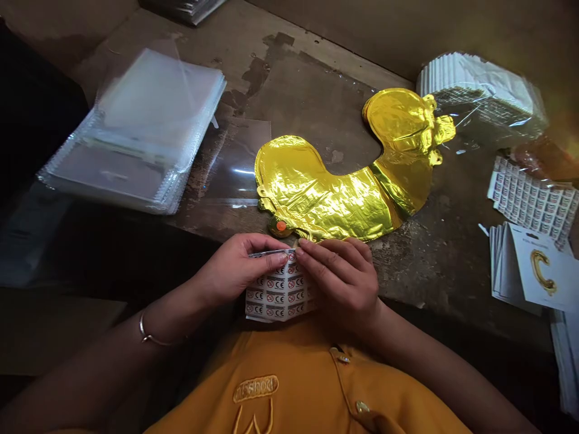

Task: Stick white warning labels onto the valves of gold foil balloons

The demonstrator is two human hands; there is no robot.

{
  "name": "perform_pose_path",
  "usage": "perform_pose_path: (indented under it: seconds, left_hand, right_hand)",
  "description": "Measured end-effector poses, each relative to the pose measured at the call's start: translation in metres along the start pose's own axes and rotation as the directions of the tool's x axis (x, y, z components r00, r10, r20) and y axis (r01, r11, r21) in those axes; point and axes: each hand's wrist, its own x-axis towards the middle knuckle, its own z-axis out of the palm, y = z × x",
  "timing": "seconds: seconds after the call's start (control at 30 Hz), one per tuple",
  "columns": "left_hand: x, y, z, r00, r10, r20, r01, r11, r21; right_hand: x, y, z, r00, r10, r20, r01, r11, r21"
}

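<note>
Worn tabletop (312, 90) bears a gold balloon (335, 202) slanting away rightward; before it, your left hand (237, 265) and nearer right hand (346, 274) pinch a sticker sheet (275, 296)

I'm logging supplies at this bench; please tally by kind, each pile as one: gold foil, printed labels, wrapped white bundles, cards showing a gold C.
Gold foil: 1
Label sheet at the left hand, plus label batch at far right: 2
Wrapped white bundle: 1
Card showing a gold C: 1
Total: 5
</note>
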Motion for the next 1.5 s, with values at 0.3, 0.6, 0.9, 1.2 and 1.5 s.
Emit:
perform_pose_path:
  seconds: [0.3,0.6,0.9,1.2,1.5]
  left_hand:
    - [-0.001,-0.002,0.000,1.000,0.008,0.004,-0.008,1.000,-0.019]
    - [0.001,-0.002,0.001,1.000,0.015,0.010,-0.015,1.000,-0.002]
    - [-0.012,0.013,-0.013,0.741,0.638,0.210,-0.547,0.392,0.739]
    - [0.015,0.018,-0.026,0.631,0.530,0.567,-0.579,-0.164,0.798]
    - [0.015,0.016,-0.027,0.640,0.508,0.576,-0.572,-0.186,0.799]
  right_hand:
    - [0.009,-0.002,-0.002,0.984,0.157,-0.084,-0.155,0.987,0.036]
    - [0.005,0.001,0.005,0.993,0.090,-0.082,-0.085,0.994,0.070]
    - [0.037,0.001,-0.026,0.890,0.456,0.011,-0.439,0.849,0.292]
    - [0.067,0.037,0.021,0.722,0.662,0.201,-0.678,0.620,0.394]
    - [0.062,0.032,0.025,0.715,0.669,0.202,-0.689,0.628,0.361]
